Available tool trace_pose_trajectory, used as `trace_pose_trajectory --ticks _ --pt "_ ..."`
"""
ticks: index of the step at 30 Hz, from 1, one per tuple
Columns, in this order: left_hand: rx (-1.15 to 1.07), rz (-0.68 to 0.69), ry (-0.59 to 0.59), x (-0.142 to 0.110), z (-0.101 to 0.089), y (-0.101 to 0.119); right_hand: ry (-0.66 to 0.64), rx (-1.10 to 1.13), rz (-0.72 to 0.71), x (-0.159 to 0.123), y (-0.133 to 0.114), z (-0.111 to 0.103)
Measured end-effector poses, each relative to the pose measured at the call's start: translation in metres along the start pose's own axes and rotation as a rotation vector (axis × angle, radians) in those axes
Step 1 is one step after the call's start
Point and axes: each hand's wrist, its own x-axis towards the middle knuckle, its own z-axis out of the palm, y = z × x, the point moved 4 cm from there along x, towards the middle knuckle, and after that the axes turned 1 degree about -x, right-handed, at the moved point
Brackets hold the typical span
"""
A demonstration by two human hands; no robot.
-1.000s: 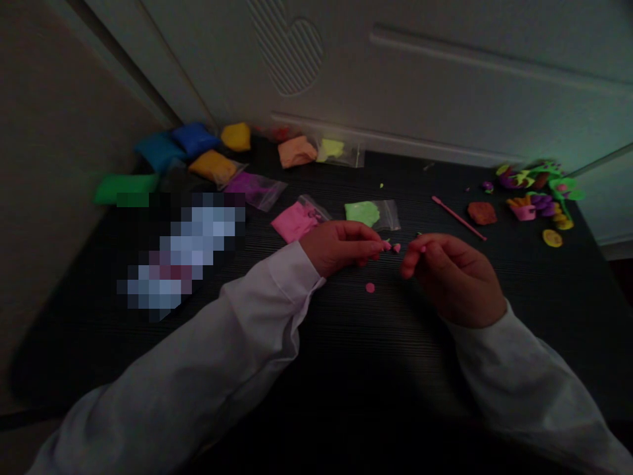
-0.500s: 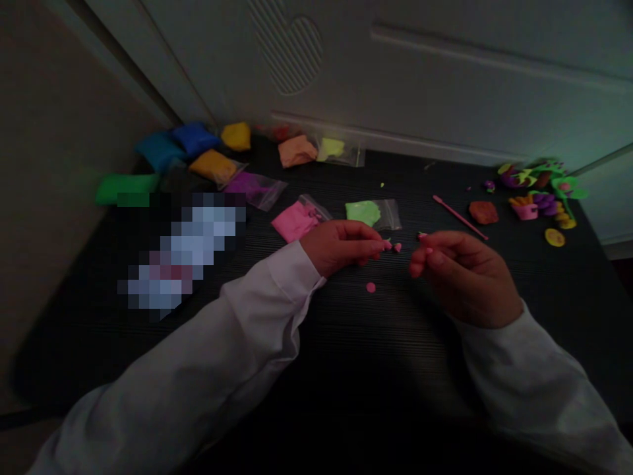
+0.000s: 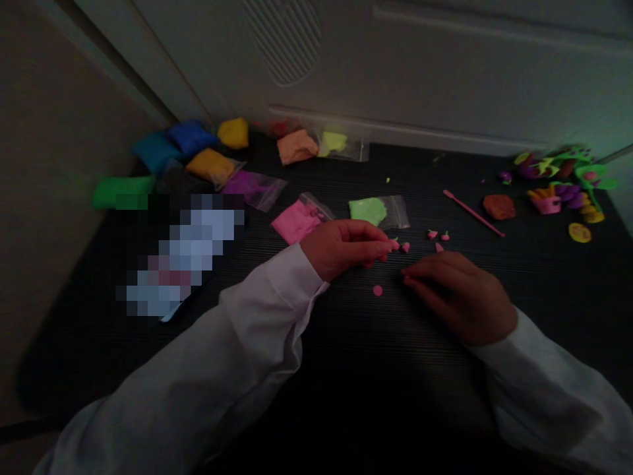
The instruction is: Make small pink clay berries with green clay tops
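My left hand (image 3: pixel 346 247) is closed in a pinch just above the dark tabletop. At its fingertips sits a small pink clay piece with a green top (image 3: pixel 394 244); whether the fingers grip it I cannot tell. Another pink clay piece (image 3: pixel 405 247) lies right beside it. My right hand (image 3: pixel 459 293) is low over the table, fingers pressed together and pointing left; anything between them is hidden. A pink clay cone (image 3: pixel 438 248) shows just behind its knuckles, and two green-topped pink pieces (image 3: pixel 432 235) lie farther back. Between the hands, nearer me, is a flat pink clay disc (image 3: pixel 378 290).
Bags of pink clay (image 3: pixel 294 221) and light green clay (image 3: pixel 367 211) lie behind my left hand. A pink modelling tool (image 3: pixel 473 213), a reddish-brown clay lump (image 3: pixel 498 207) and finished clay figures (image 3: pixel 546 201) are at right. More coloured clay packs (image 3: pixel 192 136) line the back left.
My right hand has turned palm-down and dropped toward the table, uncovering small pink pieces behind it. The left hand has barely moved. The view has shifted slightly.
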Motion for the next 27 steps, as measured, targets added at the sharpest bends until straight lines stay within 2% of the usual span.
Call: trace_pose_trajectory --ticks 7,11,15,22,27 --pt "0.028 0.012 0.029 -0.001 0.000 0.002 -0.080 -0.154 -0.050 -0.006 0.007 0.010" --pt "0.036 0.007 0.041 -0.001 0.001 0.003 -0.086 -0.204 -0.070 -0.008 -0.003 0.006" --pt "0.074 -0.014 0.055 -0.001 0.000 0.003 -0.145 -0.240 -0.105 -0.011 -0.015 0.008" --pt "0.118 -0.014 0.056 -0.001 0.000 0.004 -0.109 -0.294 -0.154 -0.013 -0.022 0.010" --pt "0.140 -0.022 0.060 -0.001 -0.001 0.003 -0.054 -0.316 -0.106 -0.013 -0.017 0.004"
